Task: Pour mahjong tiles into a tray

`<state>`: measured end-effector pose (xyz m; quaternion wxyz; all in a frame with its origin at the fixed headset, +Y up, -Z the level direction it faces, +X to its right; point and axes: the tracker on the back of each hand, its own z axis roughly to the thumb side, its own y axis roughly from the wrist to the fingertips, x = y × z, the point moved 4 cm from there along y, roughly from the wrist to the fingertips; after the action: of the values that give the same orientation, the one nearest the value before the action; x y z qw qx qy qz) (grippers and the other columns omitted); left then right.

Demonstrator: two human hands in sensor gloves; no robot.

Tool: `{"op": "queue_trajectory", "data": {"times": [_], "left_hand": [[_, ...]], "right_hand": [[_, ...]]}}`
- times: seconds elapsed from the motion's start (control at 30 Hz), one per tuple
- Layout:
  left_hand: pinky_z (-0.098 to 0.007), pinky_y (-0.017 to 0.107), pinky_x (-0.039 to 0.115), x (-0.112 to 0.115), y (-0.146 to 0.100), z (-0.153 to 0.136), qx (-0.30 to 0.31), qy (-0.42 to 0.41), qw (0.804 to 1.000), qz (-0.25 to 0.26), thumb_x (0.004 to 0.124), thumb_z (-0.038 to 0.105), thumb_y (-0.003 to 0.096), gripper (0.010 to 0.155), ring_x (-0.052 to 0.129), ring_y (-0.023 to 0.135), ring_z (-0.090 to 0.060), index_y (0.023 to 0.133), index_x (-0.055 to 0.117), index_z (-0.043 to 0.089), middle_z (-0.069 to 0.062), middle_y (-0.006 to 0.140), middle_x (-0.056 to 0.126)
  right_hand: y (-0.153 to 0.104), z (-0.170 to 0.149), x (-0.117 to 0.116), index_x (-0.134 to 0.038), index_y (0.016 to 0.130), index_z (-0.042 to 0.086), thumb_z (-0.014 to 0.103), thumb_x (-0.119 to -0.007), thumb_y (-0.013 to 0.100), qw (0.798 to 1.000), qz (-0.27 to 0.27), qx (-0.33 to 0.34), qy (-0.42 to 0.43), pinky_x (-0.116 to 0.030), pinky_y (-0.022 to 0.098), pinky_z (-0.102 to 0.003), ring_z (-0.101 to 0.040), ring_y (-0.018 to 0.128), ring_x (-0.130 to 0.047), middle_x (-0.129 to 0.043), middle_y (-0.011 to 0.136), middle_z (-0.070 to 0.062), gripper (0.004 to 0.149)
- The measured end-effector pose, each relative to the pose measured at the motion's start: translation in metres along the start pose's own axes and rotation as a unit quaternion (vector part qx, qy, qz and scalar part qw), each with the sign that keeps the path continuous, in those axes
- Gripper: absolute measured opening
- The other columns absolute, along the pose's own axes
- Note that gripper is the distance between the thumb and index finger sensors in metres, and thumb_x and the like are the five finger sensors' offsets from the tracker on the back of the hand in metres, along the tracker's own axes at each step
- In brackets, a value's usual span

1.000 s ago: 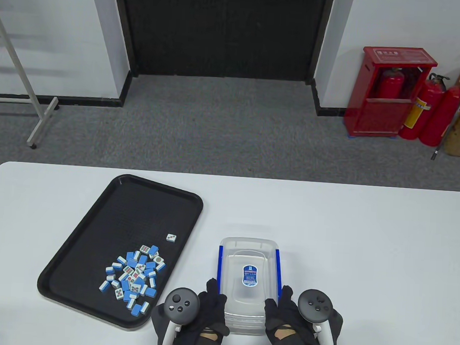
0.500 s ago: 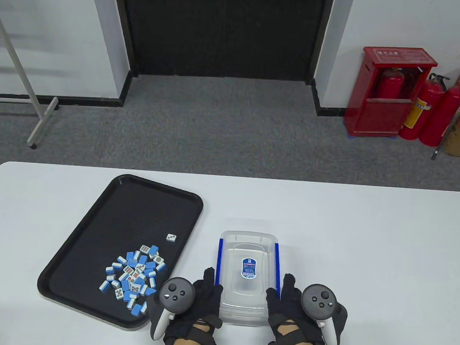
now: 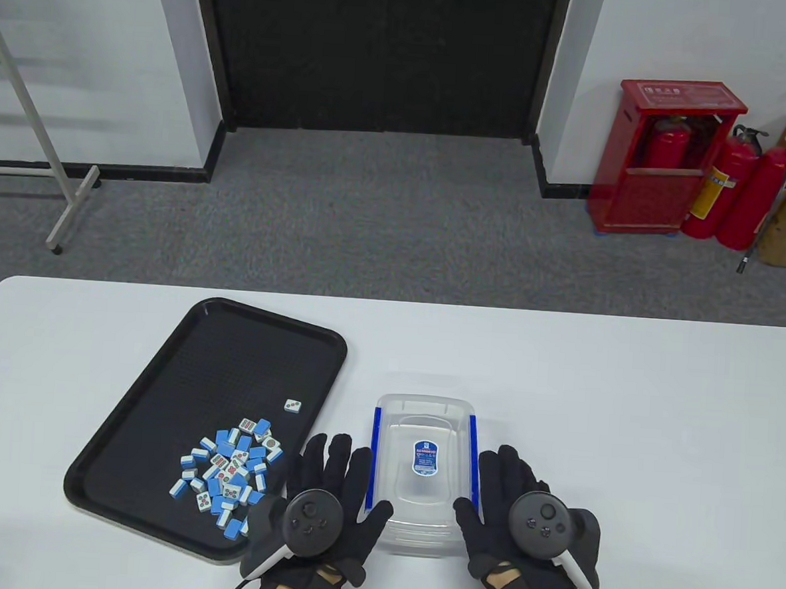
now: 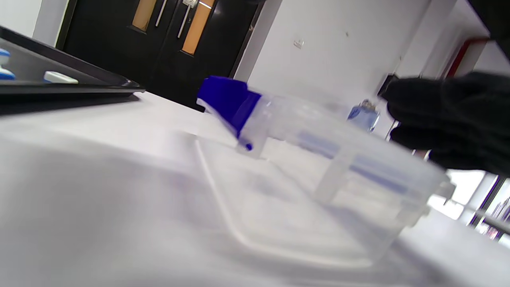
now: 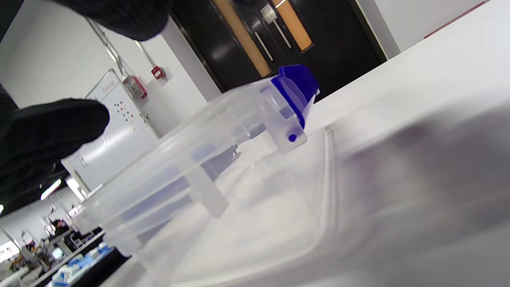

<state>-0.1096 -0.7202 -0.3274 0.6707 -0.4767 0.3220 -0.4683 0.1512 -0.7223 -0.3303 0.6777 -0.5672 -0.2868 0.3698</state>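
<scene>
A black tray lies on the left of the white table. A pile of blue-and-white mahjong tiles sits in its near part, and one tile lies apart. An empty clear plastic box with blue side clips stands upright on the table to the tray's right; it also shows in the left wrist view and the right wrist view. My left hand is open with fingers spread, just left of the box. My right hand is open just right of it. Neither hand holds anything.
The white table stretches right of the box. Beyond its far edge is grey carpet, a black door, a red extinguisher cabinet and a metal stand leg.
The box was set down a little farther from the table's front edge. Both hands let go of its sides and opened, fingers now spread flat beside it.
</scene>
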Motion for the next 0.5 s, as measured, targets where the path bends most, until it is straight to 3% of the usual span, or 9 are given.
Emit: {"op": "queue_trajectory", "data": {"times": [0.17,0.5], "left_hand": [[-0.061,0.068,0.013,0.001,-0.001,0.001,0.001,0.067,0.998,-0.012,0.056,0.072,0.0522,0.081,0.003,0.109,-0.038,0.116,0.036,0.025,-0.007,0.121,0.018],[-0.061,0.069,0.012,0.003,-0.004,-0.004,-0.019,0.039,0.999,-0.018,0.055,0.070,0.0524,0.081,0.002,0.109,-0.036,0.115,0.029,0.026,-0.007,0.120,0.013]], "right_hand": [[-0.003,0.009,0.000,-0.032,0.105,0.014,0.056,-0.065,0.045,1.000,0.000,0.018,-0.020,-0.021,0.064,-0.074,-0.052,0.102,-0.029,-0.019,0.111,-0.020,0.080],[-0.004,0.012,-0.005,-0.031,0.105,0.012,0.055,-0.065,0.046,0.999,0.014,0.009,-0.037,-0.021,0.064,-0.074,-0.052,0.101,-0.028,-0.018,0.110,-0.022,0.081]]}}
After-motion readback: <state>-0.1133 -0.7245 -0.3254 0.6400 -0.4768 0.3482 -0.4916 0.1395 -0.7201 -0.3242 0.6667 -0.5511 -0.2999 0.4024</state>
